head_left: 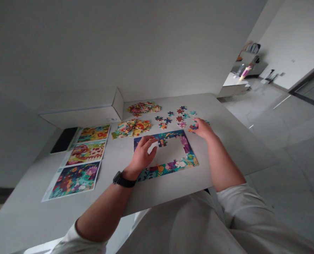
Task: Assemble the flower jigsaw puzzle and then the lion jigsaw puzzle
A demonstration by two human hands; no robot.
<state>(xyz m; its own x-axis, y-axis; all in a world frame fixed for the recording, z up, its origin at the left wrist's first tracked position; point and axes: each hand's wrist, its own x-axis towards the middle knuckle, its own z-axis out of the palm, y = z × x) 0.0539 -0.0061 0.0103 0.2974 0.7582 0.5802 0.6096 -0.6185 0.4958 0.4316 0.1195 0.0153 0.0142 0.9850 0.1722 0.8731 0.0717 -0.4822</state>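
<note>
A half-built jigsaw frame [184, 144] lies on the grey table [233, 141], its border joined and its middle bare. My left hand [142, 153], with a black watch on the wrist, rests over the frame's left side, fingers curled toward a small joined cluster [162, 142] at the top edge. My right hand [203, 128] reaches past the frame's top right corner and pinches a loose piece [192, 128]. More loose pieces [172, 116] lie scattered just beyond it.
Two piles of pieces [132, 127] [143, 107] sit behind the frame. A sheet of three reference pictures [79, 160] lies at the left beside a black phone [64, 139]. A white box [85, 114] stands at the back left. The table edge is near my lap.
</note>
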